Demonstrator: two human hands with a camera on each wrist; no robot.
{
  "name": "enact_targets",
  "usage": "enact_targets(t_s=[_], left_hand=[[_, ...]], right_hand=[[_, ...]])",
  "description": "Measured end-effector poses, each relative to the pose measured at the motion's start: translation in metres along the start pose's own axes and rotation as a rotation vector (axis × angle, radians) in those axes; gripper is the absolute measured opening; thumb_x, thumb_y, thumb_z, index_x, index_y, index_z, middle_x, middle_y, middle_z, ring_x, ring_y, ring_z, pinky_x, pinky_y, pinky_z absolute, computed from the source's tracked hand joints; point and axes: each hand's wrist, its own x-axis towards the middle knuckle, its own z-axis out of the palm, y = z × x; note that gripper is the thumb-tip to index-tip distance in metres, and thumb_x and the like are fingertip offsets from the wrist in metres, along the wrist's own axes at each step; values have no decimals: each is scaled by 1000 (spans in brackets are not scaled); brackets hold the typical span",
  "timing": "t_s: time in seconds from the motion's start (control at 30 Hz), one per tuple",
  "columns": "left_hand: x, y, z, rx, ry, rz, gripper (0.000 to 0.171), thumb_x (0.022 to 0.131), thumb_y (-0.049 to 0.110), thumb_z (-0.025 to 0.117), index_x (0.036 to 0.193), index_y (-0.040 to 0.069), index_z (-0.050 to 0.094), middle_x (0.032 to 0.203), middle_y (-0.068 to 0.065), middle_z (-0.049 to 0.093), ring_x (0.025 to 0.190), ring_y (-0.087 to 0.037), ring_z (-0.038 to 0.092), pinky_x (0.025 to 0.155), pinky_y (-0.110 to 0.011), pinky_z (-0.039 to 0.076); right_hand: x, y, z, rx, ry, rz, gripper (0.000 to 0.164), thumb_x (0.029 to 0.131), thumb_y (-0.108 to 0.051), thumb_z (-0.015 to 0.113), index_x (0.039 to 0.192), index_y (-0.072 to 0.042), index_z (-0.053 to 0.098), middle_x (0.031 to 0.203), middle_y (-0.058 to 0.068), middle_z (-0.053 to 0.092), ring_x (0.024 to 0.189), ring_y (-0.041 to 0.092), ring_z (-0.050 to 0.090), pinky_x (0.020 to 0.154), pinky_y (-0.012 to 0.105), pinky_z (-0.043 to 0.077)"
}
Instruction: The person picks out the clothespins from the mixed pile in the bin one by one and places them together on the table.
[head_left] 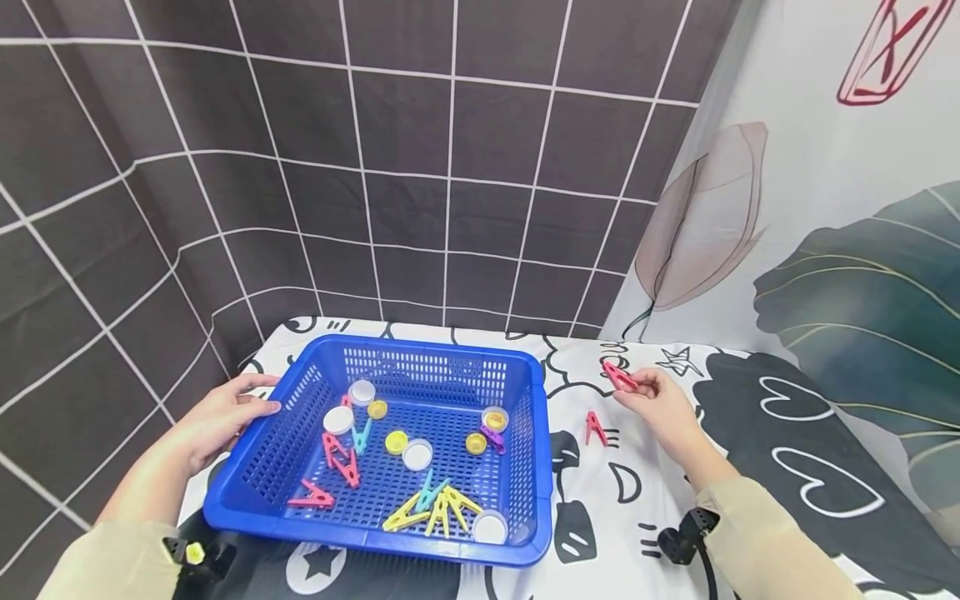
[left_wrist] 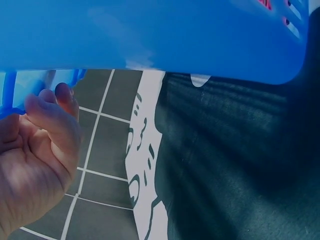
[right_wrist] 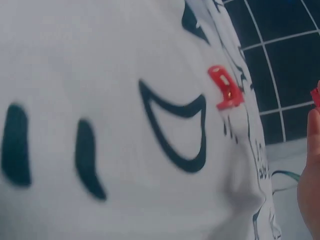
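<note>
My left hand (head_left: 225,417) grips the left rim of a blue plastic basket (head_left: 375,350). In the left wrist view its fingers (left_wrist: 50,112) curl up under the basket's rim. To the right of the basket, my right hand (head_left: 663,412) pinches a red clothespin (head_left: 619,377) between thumb and fingers, over the cloth. Only the edge of that hand (right_wrist: 311,175) shows in the right wrist view. A second red clothespin (head_left: 595,428) lies on the cloth between this hand and the basket.
Inside the basket lie several red clothespins (head_left: 313,497), yellow clothespins (head_left: 405,515), teal ones (head_left: 362,437) and a purple one (head_left: 493,439). White caps (head_left: 417,455) and yellow caps (head_left: 396,442) are scattered among them. A dark gridded curtain (head_left: 405,208) stands behind the patterned tablecloth (head_left: 622,533).
</note>
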Motion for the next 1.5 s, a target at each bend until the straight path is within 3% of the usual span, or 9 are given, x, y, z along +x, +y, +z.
enact_targets(t_s=[0.23,0.53,0.73,0.83,1.07,1.33,1.5], left_hand=[[0,0,0,10,3,3,60,94,22,56,140,0,27,100,-15,61,78,-27,67,64,-43,55],[-2,-1,0,17,2,0,60,94,22,56,140,-1,26,102,-16,61,78,-27,67,64,-42,55],[-1,1,-1,18,2,6,60,93,22,57,140,-1,27,102,-16,62,78,-27,67,65,-42,56],[1,3,-1,20,2,12,61,93,23,58,140,-1,27,104,-17,62,79,-27,67,65,-41,56],[-1,2,0,14,11,0,59,93,22,57,139,-1,28,99,-14,63,77,-26,66,64,-41,56],[0,2,0,18,6,18,59,93,21,57,139,-2,28,98,-15,62,77,-27,67,64,-41,56],[-1,2,0,22,9,12,58,93,21,57,139,-1,29,99,-15,62,77,-26,66,64,-41,56]], right_hand=[[-10,15,-7,-116,33,65,50,83,-30,73,111,1,45,94,8,56,78,8,50,66,18,43],[-24,37,-4,-174,18,75,42,82,-24,73,105,1,48,87,7,52,75,15,47,64,23,39],[-32,45,-1,-271,-5,95,45,81,-31,72,105,-1,48,85,7,50,75,18,45,63,26,37],[-34,47,1,-349,-4,78,43,80,-29,73,101,-2,47,81,6,50,71,18,44,60,28,35],[-35,45,7,-475,13,-72,33,78,-16,73,93,0,48,77,6,47,67,18,43,59,30,34],[-41,42,10,-501,46,-79,34,77,-17,75,91,1,49,74,7,45,65,19,41,57,31,33],[-38,46,10,-514,26,-96,35,77,-21,76,90,0,51,74,5,47,66,18,42,58,31,34]])
